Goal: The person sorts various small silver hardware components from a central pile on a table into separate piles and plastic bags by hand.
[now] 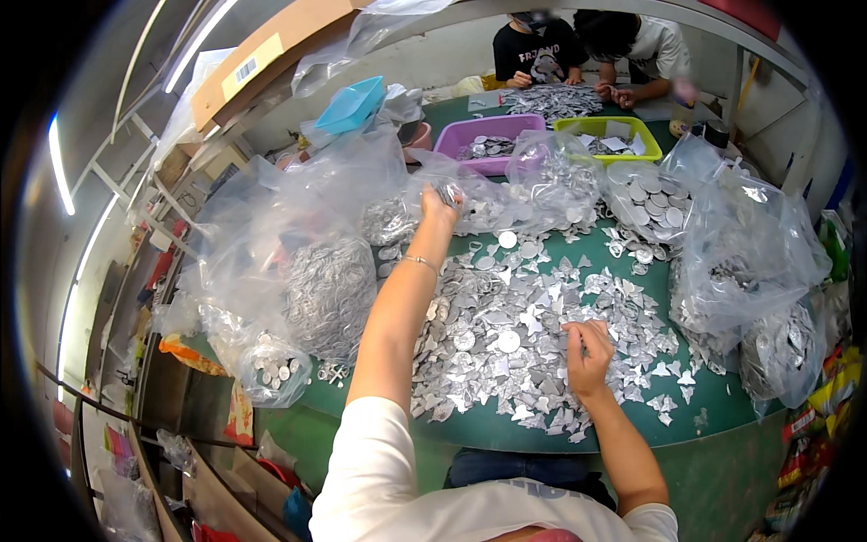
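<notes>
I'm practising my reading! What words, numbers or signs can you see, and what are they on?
I don't copy printed words, but here's where print shows:
Black T-shirt: pale chest lettering.
Label on the cardboard box: barcode; fine print too small.
White T-shirt at the bottom: dark letters, unreadable.
Packets at right: print too small.

Bright | tube lights (61, 167) upper left | plastic bags (745, 244) glare | metal pieces (533, 352) glint | edges bent

The pieces (488, 370) are small, flat, silvery-grey shapes, some round discs, many jagged or pointed. They lie overlapping in a broad, loose heap on the green tabletop (713, 393), thinning to scattered singles at the right. A grey handful (445, 192) sits in the left hand (440, 204), beyond the heap.
</notes>
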Tool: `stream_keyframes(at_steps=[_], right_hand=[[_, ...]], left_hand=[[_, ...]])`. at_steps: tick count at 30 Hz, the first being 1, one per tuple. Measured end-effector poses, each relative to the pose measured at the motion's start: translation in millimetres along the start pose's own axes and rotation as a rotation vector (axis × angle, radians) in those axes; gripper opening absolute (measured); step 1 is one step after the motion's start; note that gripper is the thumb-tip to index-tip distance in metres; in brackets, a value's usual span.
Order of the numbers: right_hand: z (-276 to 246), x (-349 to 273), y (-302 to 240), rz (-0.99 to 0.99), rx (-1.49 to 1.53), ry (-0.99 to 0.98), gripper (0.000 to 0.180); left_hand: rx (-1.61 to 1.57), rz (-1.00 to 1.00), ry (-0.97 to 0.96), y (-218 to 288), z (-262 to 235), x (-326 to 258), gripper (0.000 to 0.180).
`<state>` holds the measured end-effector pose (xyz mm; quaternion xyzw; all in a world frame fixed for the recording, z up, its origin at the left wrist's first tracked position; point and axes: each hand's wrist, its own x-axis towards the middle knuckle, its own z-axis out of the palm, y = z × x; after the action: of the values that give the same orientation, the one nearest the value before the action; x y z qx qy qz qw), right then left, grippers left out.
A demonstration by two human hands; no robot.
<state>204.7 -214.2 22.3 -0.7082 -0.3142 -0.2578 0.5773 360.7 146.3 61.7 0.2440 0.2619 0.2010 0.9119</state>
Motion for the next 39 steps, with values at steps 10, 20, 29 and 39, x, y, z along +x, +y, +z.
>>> stream_keyframes(at_steps=[10, 20, 29, 39], right_hand=[[-4.4, 2.0, 3.3, 0.012, -0.037, 0.050, 0.009], [-47.4, 18.9, 15.9, 0.457, 0.228, 0.345, 0.023], [-122.3, -7.8, 31.5, 0.507, -0.210, -0.140, 0.012], [-109.7, -12.1, 20.0, 0.205, -0.659, -0.360, 0.017]], left_hand=[[0.120, 0.286, -0.097, 4.5, 16.8, -6.2, 0.045], [0.256, 0.166, -0.248, -66.5, -6.4, -132.9, 0.045], [1.488, 0.371, -1.215, -167.7, -46.7, -268.4, 0.035], [1.992, 0.797, -1.335, -209.6, -75.4, -287.8, 0.058]])
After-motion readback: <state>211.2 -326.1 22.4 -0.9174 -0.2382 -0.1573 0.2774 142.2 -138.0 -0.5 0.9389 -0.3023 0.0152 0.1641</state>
